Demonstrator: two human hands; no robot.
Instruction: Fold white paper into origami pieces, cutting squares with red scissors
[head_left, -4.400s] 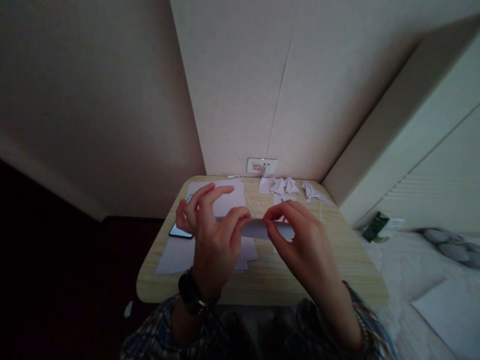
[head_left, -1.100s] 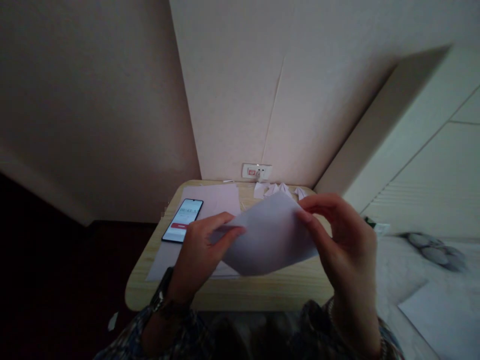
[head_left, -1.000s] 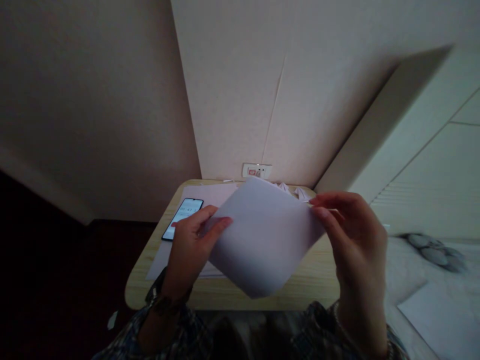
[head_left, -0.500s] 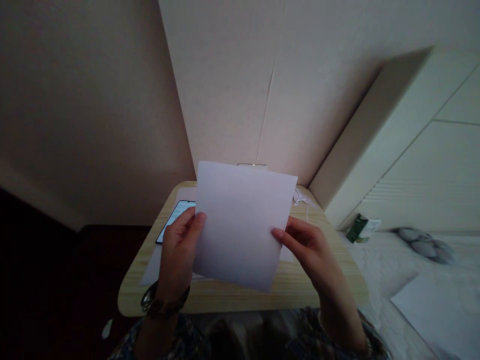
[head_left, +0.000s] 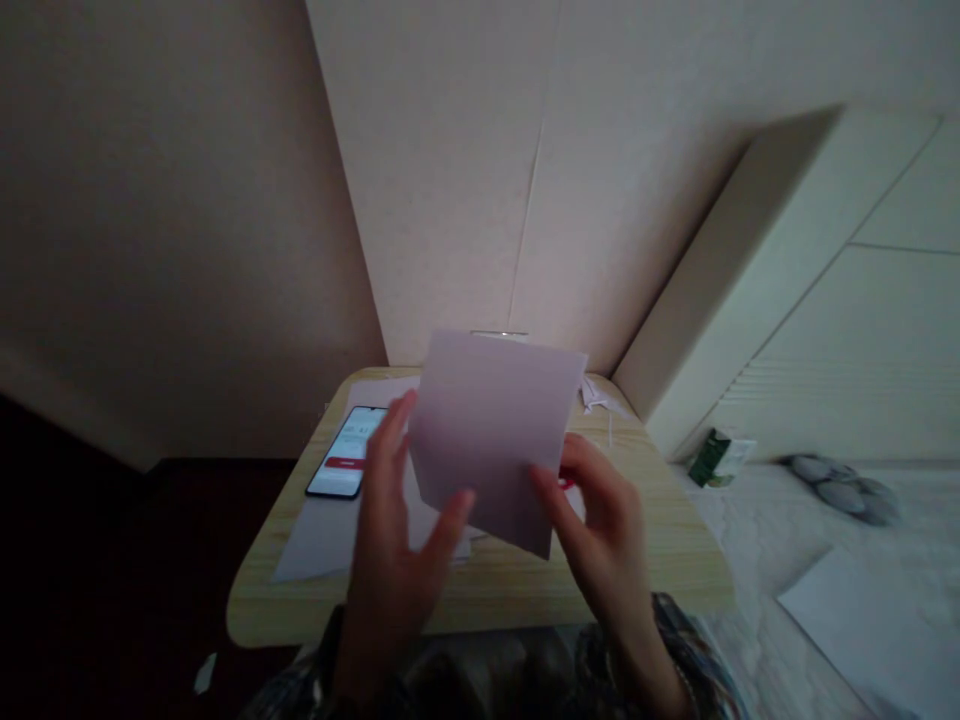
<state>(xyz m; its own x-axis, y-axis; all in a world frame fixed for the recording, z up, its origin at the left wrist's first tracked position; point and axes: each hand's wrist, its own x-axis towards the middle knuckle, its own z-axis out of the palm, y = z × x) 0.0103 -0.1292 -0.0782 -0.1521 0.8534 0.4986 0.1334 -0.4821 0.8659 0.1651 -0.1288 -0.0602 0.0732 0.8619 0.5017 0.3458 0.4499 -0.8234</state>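
Observation:
A square-looking sheet of white paper (head_left: 491,430) is held up above the small wooden table, tilted, its right side nearer its lower edge pinched in my right hand (head_left: 600,520). My left hand (head_left: 397,530) is slightly blurred at the sheet's left side, thumb and fingers spread apart; whether a fingertip touches the paper I cannot tell. Behind my left hand, a smartphone (head_left: 341,470) with a lit screen and a red button lies on more white paper (head_left: 319,535). Something red shows behind my right fingers, mostly hidden.
The light wooden table (head_left: 660,540) stands against the wall. Folded paper scraps (head_left: 592,395) lie at its back right corner. On the bed (head_left: 757,530) to the right are a green and white box (head_left: 720,458), a grey item (head_left: 840,488) and a large white sheet (head_left: 870,620).
My left hand has let its pinch go and spread its fingers. The paper has turned and appears narrower, still pinched by my right hand. More of the phone shows.

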